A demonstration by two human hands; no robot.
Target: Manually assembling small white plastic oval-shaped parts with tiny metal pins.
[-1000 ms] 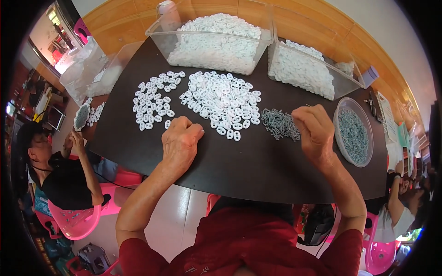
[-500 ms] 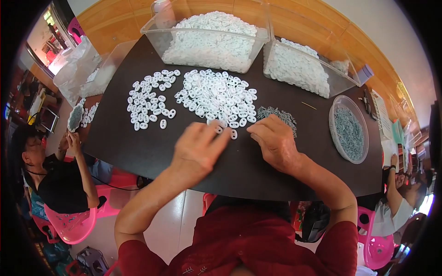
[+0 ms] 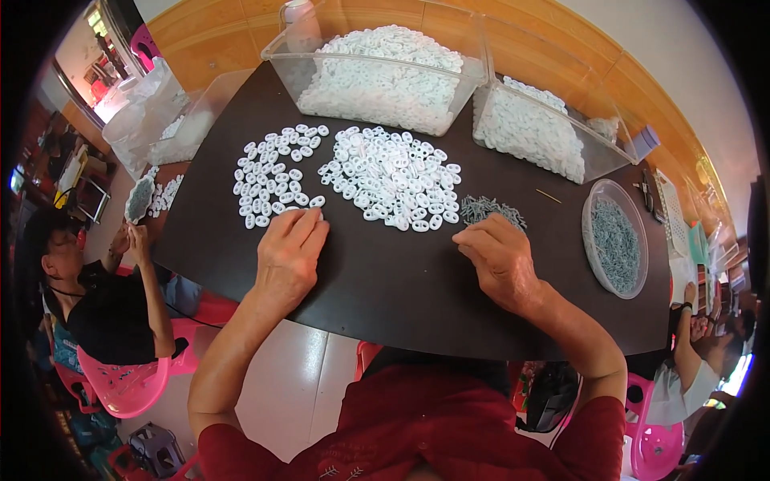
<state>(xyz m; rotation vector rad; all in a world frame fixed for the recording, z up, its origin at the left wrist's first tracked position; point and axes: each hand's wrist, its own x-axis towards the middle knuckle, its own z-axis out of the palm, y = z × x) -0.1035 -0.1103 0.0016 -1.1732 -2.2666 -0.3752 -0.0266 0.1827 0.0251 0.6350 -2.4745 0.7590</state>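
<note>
Both hands have drawn apart since half a second ago. Left hand [image 3: 289, 255] lies fingers together, fingertips touching the smaller of two spreads of white oval plastic rings [image 3: 273, 175] on the dark tabletop [image 3: 385, 280]; its grip cannot be told. Right hand [image 3: 499, 260] curls loosely just below one small heap of grey metal pins [image 3: 491, 210]. Two clear tubs [image 3: 385, 72] stand behind.

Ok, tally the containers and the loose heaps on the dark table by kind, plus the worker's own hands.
Clear plastic tubs of white pieces: 2, the nearer tub and the right tub
Round dish of grey parts: 1
Loose heaps of white rings: 2, a small heap and a big heap
Loose grey pile: 1
Hands: 2, left hand, right hand
Total: 8
</note>
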